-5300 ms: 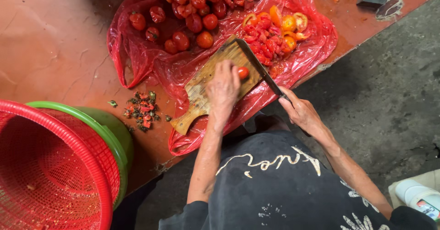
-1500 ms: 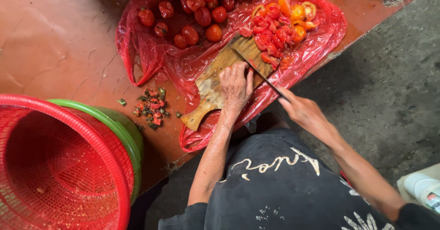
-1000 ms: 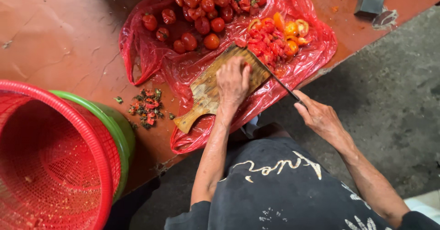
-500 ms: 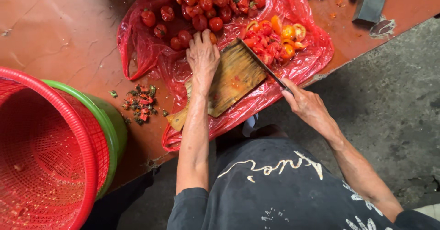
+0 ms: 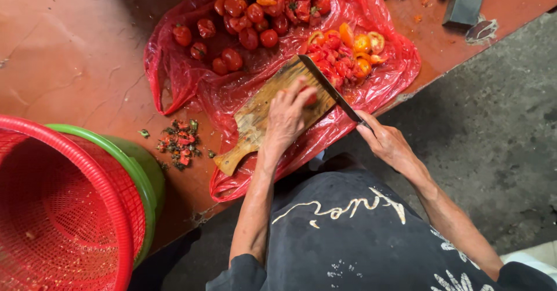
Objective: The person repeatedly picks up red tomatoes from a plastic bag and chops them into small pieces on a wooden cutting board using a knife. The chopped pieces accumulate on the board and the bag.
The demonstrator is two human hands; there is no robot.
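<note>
Holding a small red tomato (image 5: pixel 311 98) down on the wooden cutting board (image 5: pixel 261 114), the left hand (image 5: pixel 287 117) has its fingers closed over the fruit, near the middle of the board. The right hand (image 5: pixel 386 143) has its fingers wrapped tight around the handle of a dark knife (image 5: pixel 328 88), and the blade lies across the far right end of the board, just beside the tomato. The board rests on a red plastic bag (image 5: pixel 180 76) that is spread on the reddish-brown bench (image 5: pixel 69 53). Whole tomatoes (image 5: pixel 255 12) lie in a heap on the far side of the bag, and cut pieces (image 5: pixel 348 50) lie to the right of the blade. A little pile of stem scraps (image 5: pixel 178 143) lies on the bench left of the board. At the near left, a red mesh basket (image 5: pixel 52 210) sits inside a green tub (image 5: pixel 136 172).
</note>
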